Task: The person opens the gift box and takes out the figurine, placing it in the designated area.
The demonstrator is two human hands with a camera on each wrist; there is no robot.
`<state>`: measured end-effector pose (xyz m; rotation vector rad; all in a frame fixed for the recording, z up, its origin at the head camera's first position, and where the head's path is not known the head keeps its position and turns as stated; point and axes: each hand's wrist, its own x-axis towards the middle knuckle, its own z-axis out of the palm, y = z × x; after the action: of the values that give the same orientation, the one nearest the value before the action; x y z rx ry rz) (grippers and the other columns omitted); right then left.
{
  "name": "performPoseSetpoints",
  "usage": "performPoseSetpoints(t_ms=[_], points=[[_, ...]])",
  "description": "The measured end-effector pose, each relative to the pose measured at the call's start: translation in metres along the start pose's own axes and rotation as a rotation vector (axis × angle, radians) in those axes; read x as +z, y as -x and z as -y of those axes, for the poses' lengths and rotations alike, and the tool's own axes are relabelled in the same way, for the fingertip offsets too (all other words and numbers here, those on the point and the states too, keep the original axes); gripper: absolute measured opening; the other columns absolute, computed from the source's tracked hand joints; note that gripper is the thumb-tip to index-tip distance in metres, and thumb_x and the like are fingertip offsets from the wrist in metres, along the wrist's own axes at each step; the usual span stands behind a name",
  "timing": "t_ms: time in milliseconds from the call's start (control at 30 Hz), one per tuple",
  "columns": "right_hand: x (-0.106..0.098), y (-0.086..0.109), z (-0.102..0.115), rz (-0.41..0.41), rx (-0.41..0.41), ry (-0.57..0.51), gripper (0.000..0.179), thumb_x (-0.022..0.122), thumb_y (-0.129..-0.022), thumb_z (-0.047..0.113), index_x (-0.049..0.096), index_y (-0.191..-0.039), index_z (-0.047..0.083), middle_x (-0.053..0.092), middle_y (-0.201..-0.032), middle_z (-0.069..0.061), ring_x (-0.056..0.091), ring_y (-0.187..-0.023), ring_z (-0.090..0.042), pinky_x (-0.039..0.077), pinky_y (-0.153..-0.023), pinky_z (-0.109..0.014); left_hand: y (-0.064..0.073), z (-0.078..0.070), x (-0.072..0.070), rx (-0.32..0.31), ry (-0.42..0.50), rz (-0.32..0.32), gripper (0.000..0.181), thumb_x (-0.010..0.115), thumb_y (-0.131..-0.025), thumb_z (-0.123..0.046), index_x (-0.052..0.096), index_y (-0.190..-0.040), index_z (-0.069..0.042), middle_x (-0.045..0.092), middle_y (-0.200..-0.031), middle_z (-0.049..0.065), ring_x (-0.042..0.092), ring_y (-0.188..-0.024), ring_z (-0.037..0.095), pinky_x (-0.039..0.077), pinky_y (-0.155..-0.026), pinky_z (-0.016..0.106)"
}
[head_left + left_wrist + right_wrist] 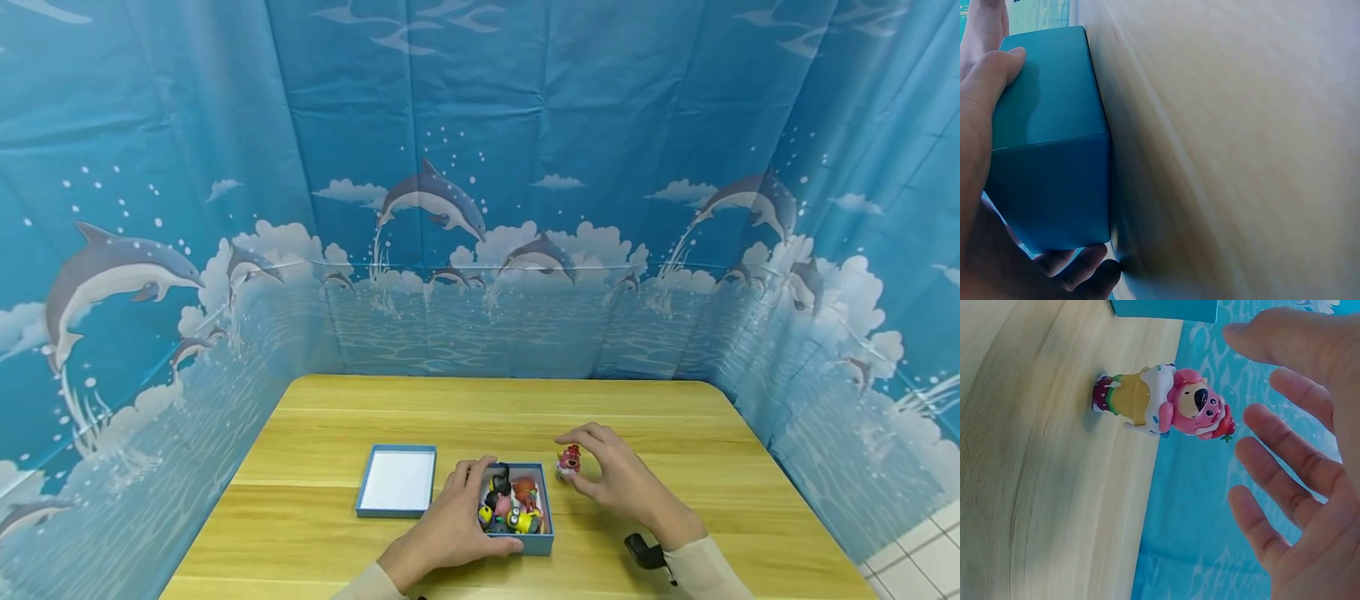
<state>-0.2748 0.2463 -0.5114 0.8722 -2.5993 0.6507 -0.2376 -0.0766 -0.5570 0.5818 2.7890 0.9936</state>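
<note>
My left hand (455,523) grips a blue box (537,545) across its left side, the thumb on the near wall and the fingers at the far left. In the left wrist view the thumb lies along one face of the box (1054,194) and fingertips show past another. Small toy figures fill it, including a yellow one with goggles (525,521). Right of the box, a pink bear figurine (1194,403) with a strawberry cap stands upright on the table. My right hand (1310,462) is spread beside it, fingers apart and not touching it.
Left of my left hand, a shallow blue-rimmed lid (397,480) lies with its white inside up. Everything stands on a wood-grain table (315,467). A blue dolphin-print curtain (465,333) hangs behind the table and along its sides.
</note>
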Motion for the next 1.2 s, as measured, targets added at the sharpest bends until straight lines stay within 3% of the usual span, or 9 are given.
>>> performPoseSetpoints(t_ms=[233,500,633,733,1200], points=[[0.001,0.001,0.003,-0.039,-0.060,0.021,0.054,0.101,-0.092,0.011,0.079,-0.141,0.018,0.077,-0.134,0.002,0.075,-0.123,-0.022,0.068,-0.102,-0.050,0.001,0.000,0.001,0.002,0.003,-0.001,0.136,0.092,-0.082,-0.085,0.027,-0.185,-0.026,0.050,-0.170,0.015,0.062,-0.144,0.035,0.064,-0.106,0.064],[-0.001,-0.001,0.013,-0.013,-0.104,-0.011,0.054,0.100,-0.094,0.016,0.078,-0.143,0.020,0.077,-0.134,0.002,0.076,-0.117,-0.019,0.067,-0.098,-0.046,0.000,0.001,0.000,0.007,0.005,-0.006,0.135,0.092,-0.082,-0.084,0.027,-0.185,-0.025,0.051,-0.169,0.014,0.063,-0.142,0.033,0.065,-0.105,0.062],[-0.002,-0.001,0.019,0.023,-0.130,-0.058,0.054,0.098,-0.097,0.015,0.075,-0.146,0.020,0.076,-0.135,0.000,0.073,-0.108,-0.013,0.067,-0.091,-0.039,0.001,0.001,0.001,0.009,0.004,-0.004,0.135,0.092,-0.082,-0.084,0.028,-0.185,-0.025,0.050,-0.169,0.015,0.063,-0.142,0.033,0.065,-0.105,0.062],[-0.002,-0.001,0.023,0.056,-0.136,-0.085,0.055,0.096,-0.099,0.016,0.074,-0.149,0.022,0.075,-0.137,0.000,0.072,-0.110,-0.010,0.068,-0.091,-0.038,0.001,0.001,0.001,0.014,0.003,-0.006,0.134,0.092,-0.083,-0.083,0.028,-0.185,-0.024,0.051,-0.169,0.014,0.063,-0.141,0.033,0.065,-0.105,0.062],[-0.002,-0.004,0.042,0.217,-0.127,-0.191,0.042,0.087,-0.109,0.027,0.073,-0.148,0.028,0.077,-0.140,-0.001,0.076,-0.125,-0.023,0.067,-0.104,-0.048,0.001,0.002,0.000,0.024,-0.012,0.000,0.133,0.090,-0.085,-0.085,0.027,-0.185,-0.024,0.049,-0.171,0.016,0.063,-0.143,0.034,0.065,-0.106,0.063]])
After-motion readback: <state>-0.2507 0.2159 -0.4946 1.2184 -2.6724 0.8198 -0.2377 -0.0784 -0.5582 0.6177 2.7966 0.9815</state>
